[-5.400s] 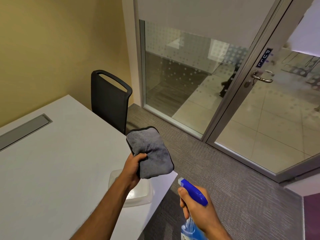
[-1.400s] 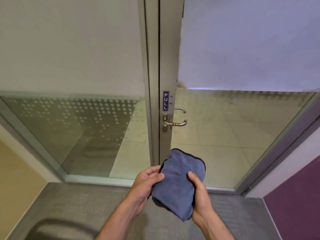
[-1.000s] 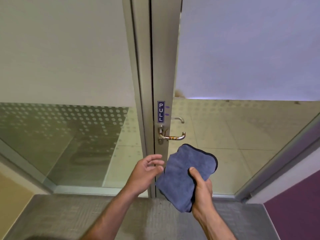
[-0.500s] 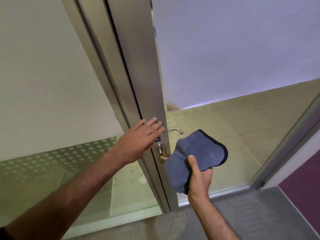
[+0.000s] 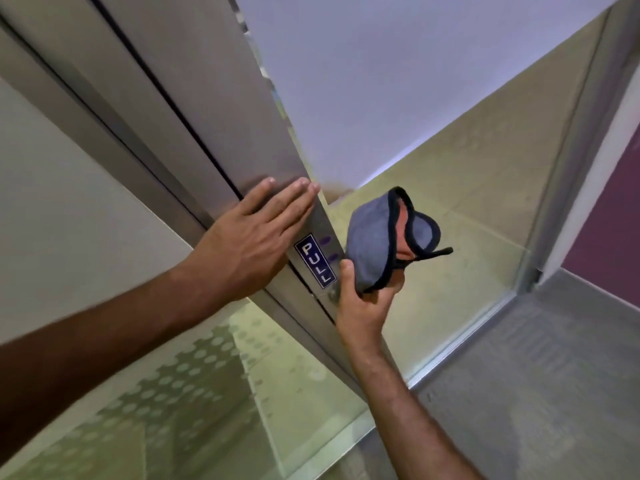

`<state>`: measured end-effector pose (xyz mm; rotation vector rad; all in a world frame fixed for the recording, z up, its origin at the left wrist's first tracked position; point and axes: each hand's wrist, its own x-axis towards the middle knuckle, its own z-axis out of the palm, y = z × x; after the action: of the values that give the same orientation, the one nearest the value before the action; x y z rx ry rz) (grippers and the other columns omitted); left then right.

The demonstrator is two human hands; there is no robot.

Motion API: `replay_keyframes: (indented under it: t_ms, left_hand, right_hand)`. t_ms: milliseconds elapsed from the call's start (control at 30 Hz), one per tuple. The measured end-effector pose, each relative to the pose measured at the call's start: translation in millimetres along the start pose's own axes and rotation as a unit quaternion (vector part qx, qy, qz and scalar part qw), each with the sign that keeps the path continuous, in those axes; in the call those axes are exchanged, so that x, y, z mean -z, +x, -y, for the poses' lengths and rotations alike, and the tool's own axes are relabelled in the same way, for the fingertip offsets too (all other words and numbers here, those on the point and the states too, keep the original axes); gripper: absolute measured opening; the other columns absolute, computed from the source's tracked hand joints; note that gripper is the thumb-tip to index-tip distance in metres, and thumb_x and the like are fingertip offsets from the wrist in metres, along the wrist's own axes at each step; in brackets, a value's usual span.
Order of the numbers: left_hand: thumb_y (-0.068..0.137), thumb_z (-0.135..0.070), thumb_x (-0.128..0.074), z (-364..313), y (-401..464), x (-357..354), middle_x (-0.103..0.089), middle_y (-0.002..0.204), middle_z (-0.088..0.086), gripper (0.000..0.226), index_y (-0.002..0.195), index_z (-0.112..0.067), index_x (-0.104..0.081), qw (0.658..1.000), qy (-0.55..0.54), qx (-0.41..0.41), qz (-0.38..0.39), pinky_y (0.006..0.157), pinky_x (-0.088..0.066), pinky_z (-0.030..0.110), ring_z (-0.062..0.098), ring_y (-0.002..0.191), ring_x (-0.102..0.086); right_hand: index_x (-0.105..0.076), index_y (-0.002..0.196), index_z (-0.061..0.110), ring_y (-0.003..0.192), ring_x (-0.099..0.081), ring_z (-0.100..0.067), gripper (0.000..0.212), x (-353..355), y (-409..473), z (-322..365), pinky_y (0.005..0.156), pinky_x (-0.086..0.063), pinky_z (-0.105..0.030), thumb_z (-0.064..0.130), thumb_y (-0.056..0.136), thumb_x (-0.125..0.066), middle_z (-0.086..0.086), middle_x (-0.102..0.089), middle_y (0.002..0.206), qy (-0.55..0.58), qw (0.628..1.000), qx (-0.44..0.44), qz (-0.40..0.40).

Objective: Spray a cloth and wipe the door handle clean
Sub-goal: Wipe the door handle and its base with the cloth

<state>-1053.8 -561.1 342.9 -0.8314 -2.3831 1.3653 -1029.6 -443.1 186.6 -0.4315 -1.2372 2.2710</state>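
My right hand (image 5: pixel 363 306) grips a grey-blue cloth (image 5: pixel 372 244) with black edging, folded over the spot where the door handle sits. The handle itself is hidden behind the cloth and my fingers; only a bit of its round metal base (image 5: pixel 333 293) shows beside my thumb. My left hand (image 5: pixel 249 244) lies flat, fingers together and extended, against the brushed metal door frame (image 5: pixel 221 109) just above and left of the blue PULL sign (image 5: pixel 316 259). No spray bottle is in view.
The glass door pane (image 5: pixel 467 237) extends right of the handle, frosted white film above. A fixed glass panel with dot pattern (image 5: pixel 190 393) lies lower left. Grey carpet (image 5: pixel 536 393) and a purple wall (image 5: pixel 602 216) are at right.
The camera has moved closer and tilted. My left hand went from hovering to pressing flat on the frame. My right hand brought the cloth up and over the handle.
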Motion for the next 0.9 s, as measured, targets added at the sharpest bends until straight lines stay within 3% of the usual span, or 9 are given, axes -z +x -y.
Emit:
replay_keyframes:
  t_ms: [100, 167, 233, 333, 500, 600, 733, 833, 900]
  left_hand:
    - [0.104, -0.048, -0.023, 5, 0, 2, 0.018, 0.175, 0.012, 0.082, 0.164, -0.009, 0.018, 1.0, 0.0, 0.003, 0.002, 0.125, 0.022, 0.047, 0.026, 0.163, 0.011]
    - [0.104, -0.043, -0.022, 12, 0, 5, -0.002, 0.177, 0.011, 0.073, 0.166, -0.011, -0.001, 0.999, -0.007, -0.011, -0.033, 0.128, 0.016, 0.045, 0.025, 0.164, -0.007]
    - [0.1, -0.036, -0.022, 17, 0, 7, -0.017, 0.176, 0.01, 0.07, 0.166, -0.012, -0.02, 0.998, -0.008, -0.022, -0.05, 0.129, 0.01, 0.045, 0.025, 0.162, -0.021]
    - [0.102, -0.038, -0.023, 17, 3, 5, -0.012, 0.176, 0.011, 0.072, 0.167, -0.007, -0.017, 0.998, 0.028, -0.025, -0.045, 0.129, 0.006, 0.047, 0.027, 0.163, -0.018]
    - [0.096, -0.044, 0.002, 15, 3, 0, 0.016, 0.175, 0.016, 0.08, 0.163, -0.002, 0.018, 0.998, 0.054, -0.03, -0.031, 0.126, 0.02, 0.045, 0.026, 0.163, 0.009]
    - [0.09, -0.043, 0.011, 14, 1, 1, 0.016, 0.175, 0.017, 0.084, 0.163, -0.001, 0.017, 0.998, 0.05, -0.03, -0.024, 0.127, 0.017, 0.045, 0.028, 0.164, 0.007]
    - [0.096, -0.045, -0.007, 16, 2, 3, 0.014, 0.175, 0.019, 0.085, 0.164, 0.001, 0.014, 0.999, 0.037, -0.028, -0.028, 0.13, 0.01, 0.047, 0.031, 0.165, 0.003]
    - [0.096, -0.052, -0.018, 18, 1, 6, 0.012, 0.176, 0.019, 0.091, 0.165, 0.001, 0.009, 0.999, 0.023, -0.037, -0.017, 0.132, 0.002, 0.048, 0.032, 0.165, 0.001]
    - [0.095, -0.052, -0.018, 17, 2, 6, 0.009, 0.176, 0.02, 0.091, 0.165, 0.001, 0.005, 0.999, 0.025, -0.041, -0.02, 0.132, -0.001, 0.049, 0.032, 0.165, -0.001]
  right_hand:
    - [-0.051, 0.13, 0.002, 0.124, -0.057, -0.035, 0.045, -26, -2, -18, 0.105, -0.05, -0.052, -0.004, 0.086, -0.063, -0.022, -0.057, 0.13, -0.108, 0.981, 0.136, 0.082]
    - [-0.059, 0.12, -0.002, 0.12, -0.052, -0.036, 0.053, -36, -5, -30, 0.103, -0.05, -0.052, -0.018, 0.07, -0.056, -0.021, -0.055, 0.128, -0.195, 0.948, 0.226, 0.113]
    - [-0.066, 0.112, 0.001, 0.107, -0.052, -0.034, 0.056, -36, -4, -42, 0.088, -0.058, -0.05, -0.016, 0.059, -0.059, -0.016, -0.057, 0.118, -0.25, 0.917, 0.285, 0.124]
    - [-0.063, 0.121, 0.012, 0.105, -0.056, -0.035, 0.058, -21, 4, -61, 0.086, -0.053, -0.042, -0.013, 0.069, -0.063, -0.007, -0.054, 0.121, -0.285, 0.881, 0.354, 0.127]
    - [-0.059, 0.124, 0.012, 0.097, -0.059, -0.037, 0.059, 17, 7, -77, 0.079, -0.048, -0.044, -0.016, 0.072, -0.062, -0.017, -0.069, 0.109, -0.372, 0.869, 0.292, 0.149]
    - [-0.062, 0.124, 0.009, 0.097, -0.064, -0.037, 0.056, 25, 12, -75, 0.082, -0.051, -0.047, -0.015, 0.075, -0.077, -0.017, -0.071, 0.106, -0.384, 0.864, 0.27, 0.18]
    - [-0.065, 0.122, -0.002, 0.104, -0.061, -0.029, 0.043, 22, 10, -64, 0.086, -0.055, -0.049, -0.014, 0.081, -0.071, -0.018, -0.07, 0.109, -0.348, 0.893, 0.232, 0.167]
    - [-0.058, 0.118, 0.0, 0.103, -0.061, -0.035, 0.049, 10, 10, -51, 0.084, -0.056, -0.054, -0.019, 0.073, -0.058, -0.018, -0.066, 0.107, -0.281, 0.928, 0.194, 0.15]
    - [-0.053, 0.121, 0.004, 0.103, -0.059, -0.034, 0.058, 4, 16, -46, 0.084, -0.056, -0.051, -0.02, 0.068, -0.055, -0.016, -0.061, 0.109, -0.287, 0.921, 0.204, 0.168]
